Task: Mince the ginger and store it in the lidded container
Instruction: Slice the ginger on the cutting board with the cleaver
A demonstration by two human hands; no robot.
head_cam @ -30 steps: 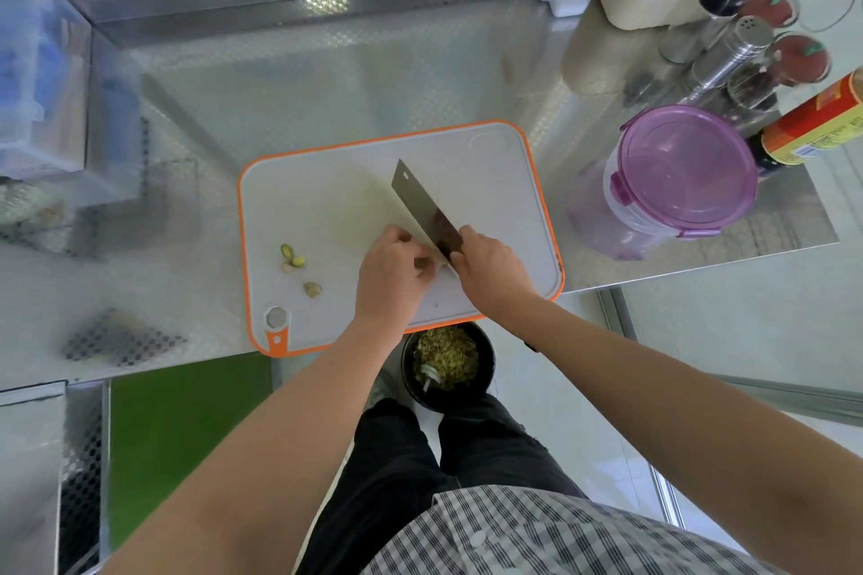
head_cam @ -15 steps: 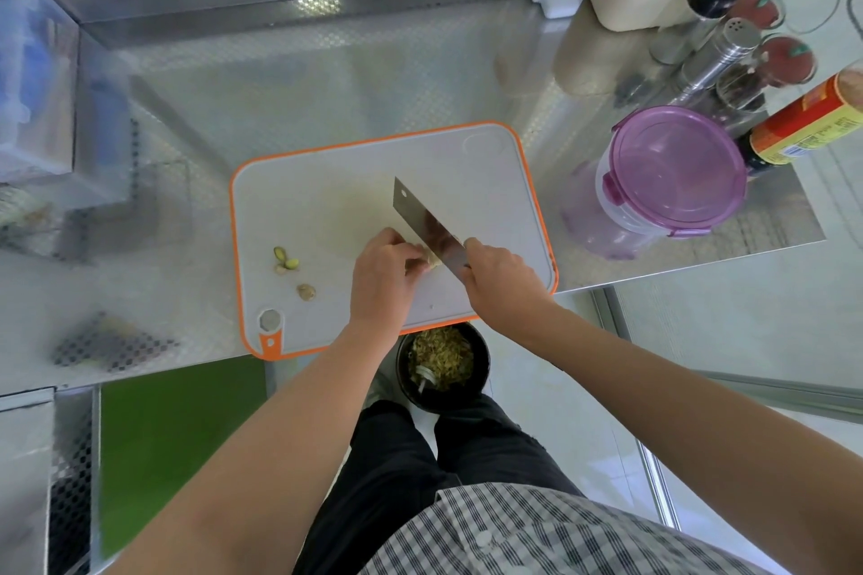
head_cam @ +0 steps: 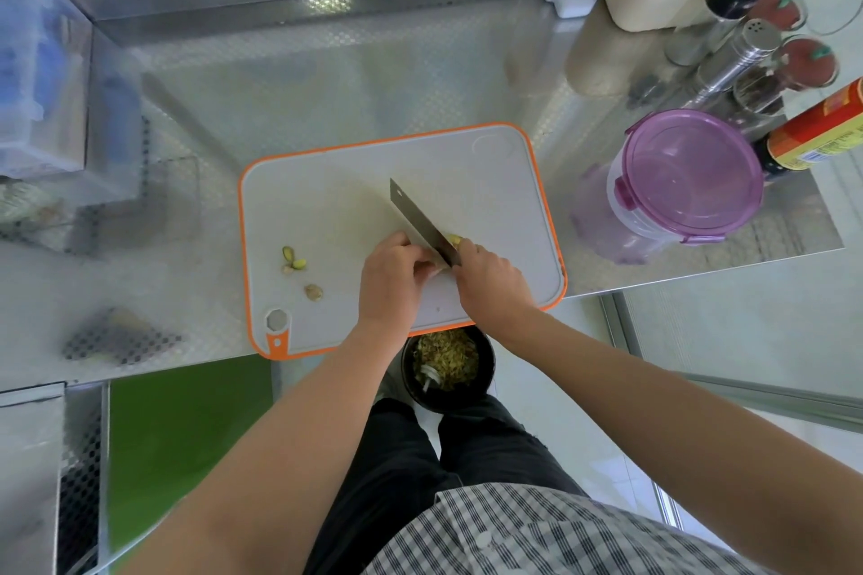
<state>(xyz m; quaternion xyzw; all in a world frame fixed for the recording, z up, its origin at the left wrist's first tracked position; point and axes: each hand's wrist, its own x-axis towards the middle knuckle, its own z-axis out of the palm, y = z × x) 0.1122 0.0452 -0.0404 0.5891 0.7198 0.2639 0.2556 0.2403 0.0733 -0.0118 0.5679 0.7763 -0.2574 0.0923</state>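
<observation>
Early in the job, by the look of it: cutting stage only. Right hand (head_cam: 490, 282) wrapped round the handle of the knife (head_cam: 415, 219), fingers closed tight on it, blade slanting across the cutting board (head_cam: 327, 182) with its edge down at the ginger (head_cam: 453, 240). Left hand (head_cam: 392, 278) bunched just beside the blade, fingers curled down and pinning the ginger; most of it hidden beneath them, only a yellow end showing just right of the blade. No heap of mince to be seen anywhere on the board, so probably slicing so far, not yet fine chopping. Toward the left of the board, a few trimmings (head_cam: 294, 259), well apart from the hands. Container (head_cam: 691, 177) standing on the bench (head_cam: 280, 84) to the right of the board, purple lid on, contents not to be made out. Left to do, as judged: finishing the slices, chopping them fine, taking the lid off, scraping the mince in, closing up again. Below the near bench edge, a black bowl (head_cam: 446, 364) of scraps. Against half a second ago, hardly any change: same grips, blade at much the same slant and place on the board, though with the yellow end right of the blade newly in sight. Against a second ago, blade tip drawn a little nearer the body.
</observation>
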